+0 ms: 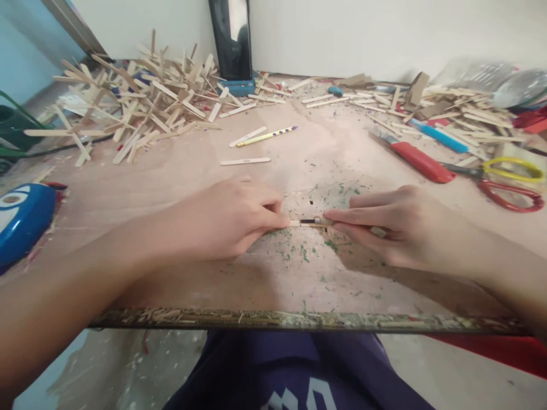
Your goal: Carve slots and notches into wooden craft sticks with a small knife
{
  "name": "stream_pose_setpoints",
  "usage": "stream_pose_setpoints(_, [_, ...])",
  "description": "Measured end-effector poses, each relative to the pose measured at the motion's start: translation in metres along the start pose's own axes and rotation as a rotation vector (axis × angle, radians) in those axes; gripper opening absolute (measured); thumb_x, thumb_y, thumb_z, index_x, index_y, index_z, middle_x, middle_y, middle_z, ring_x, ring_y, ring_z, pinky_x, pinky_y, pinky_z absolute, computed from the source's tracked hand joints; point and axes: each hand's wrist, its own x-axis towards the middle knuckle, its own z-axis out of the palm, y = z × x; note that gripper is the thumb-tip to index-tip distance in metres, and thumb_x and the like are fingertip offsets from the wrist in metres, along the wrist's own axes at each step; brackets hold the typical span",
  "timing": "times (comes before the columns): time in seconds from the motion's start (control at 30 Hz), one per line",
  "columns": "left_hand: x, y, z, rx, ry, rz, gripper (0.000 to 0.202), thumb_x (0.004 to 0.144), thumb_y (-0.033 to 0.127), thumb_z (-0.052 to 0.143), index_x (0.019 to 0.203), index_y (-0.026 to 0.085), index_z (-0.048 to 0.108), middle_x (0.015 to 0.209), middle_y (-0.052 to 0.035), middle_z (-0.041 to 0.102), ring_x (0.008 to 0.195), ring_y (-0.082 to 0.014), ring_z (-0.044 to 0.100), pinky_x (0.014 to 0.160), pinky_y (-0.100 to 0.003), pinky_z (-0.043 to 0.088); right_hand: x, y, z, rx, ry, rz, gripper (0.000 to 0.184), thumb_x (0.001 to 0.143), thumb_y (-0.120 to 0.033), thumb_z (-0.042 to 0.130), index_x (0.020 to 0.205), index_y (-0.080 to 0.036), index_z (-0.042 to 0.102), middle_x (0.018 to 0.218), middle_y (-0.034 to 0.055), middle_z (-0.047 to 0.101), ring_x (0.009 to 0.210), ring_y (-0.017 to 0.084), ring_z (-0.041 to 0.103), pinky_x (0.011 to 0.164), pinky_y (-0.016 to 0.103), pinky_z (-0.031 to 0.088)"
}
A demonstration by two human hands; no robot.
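Both hands meet at the middle of a wooden board (273,273). My left hand (231,219) is closed, its fingertips pinching the left end of a thin wooden stick (299,223) that lies flat on the board. My right hand (393,225) is closed too, fingers pressed together on a small tool (317,221) with a dark tip laid against the stick; what the tool is stays unclear. Green specks and shavings are scattered around the stick.
A heap of wooden sticks (132,108) lies back left, more sticks (448,108) back right. A yellow pencil (267,136), a red utility knife (416,158), a blue pen (440,136) and scissors (508,182) lie beyond my hands. A blue object (23,219) sits left.
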Motion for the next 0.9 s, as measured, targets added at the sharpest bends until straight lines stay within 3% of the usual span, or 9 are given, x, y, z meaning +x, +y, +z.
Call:
stream_pose_setpoints(0.43, [-0.002, 0.002, 0.000, -0.114, 0.000, -0.019, 0.035, 0.106, 0.007, 0.050, 0.108, 0.021, 0.082, 0.100, -0.0040, 0.070, 0.087, -0.0160, 0.061, 0.078, -0.030, 0.046, -0.004, -0.010, 0.001, -0.136, -0.031, -0.029, 0.033, 0.117, -0.026, 0.046, 0.110, -0.014, 0.075, 0.073, 0.0001, 0.058, 0.056, 0.011, 0.049, 0.056, 0.029, 0.033])
stream_pose_setpoints(0.67, [-0.003, -0.001, 0.001, -0.118, -0.017, -0.036, 0.043, 0.107, 0.008, 0.045, 0.114, 0.027, 0.083, 0.102, -0.0049, 0.069, 0.088, -0.0181, 0.062, 0.079, -0.033, 0.046, -0.002, -0.005, 0.003, -0.039, -0.042, -0.007, 0.031, 0.114, -0.021, 0.049, 0.099, -0.015, 0.076, 0.071, 0.0009, 0.058, 0.057, 0.011, 0.050, 0.056, 0.029, 0.034])
stream_pose_setpoints(0.8, [-0.003, -0.003, 0.001, -0.159, -0.029, -0.067, 0.043, 0.105, 0.005, 0.047, 0.113, 0.027, 0.083, 0.099, -0.0033, 0.067, 0.088, -0.0169, 0.061, 0.079, -0.033, 0.044, 0.000, 0.003, 0.004, 0.050, -0.035, 0.016, 0.028, 0.112, -0.022, 0.054, 0.116, -0.015, 0.081, 0.072, 0.0015, 0.063, 0.057, 0.012, 0.053, 0.056, 0.029, 0.035])
stream_pose_setpoints(0.9, [-0.003, -0.003, 0.002, -0.139, -0.009, -0.045, 0.042, 0.103, 0.003, 0.049, 0.110, 0.027, 0.083, 0.097, -0.0026, 0.065, 0.086, -0.0166, 0.058, 0.078, -0.032, 0.041, 0.004, 0.006, 0.003, 0.214, -0.048, 0.130, 0.028, 0.110, -0.025, 0.059, 0.117, -0.017, 0.085, 0.080, 0.0050, 0.076, 0.063, 0.013, 0.063, 0.059, 0.028, 0.043])
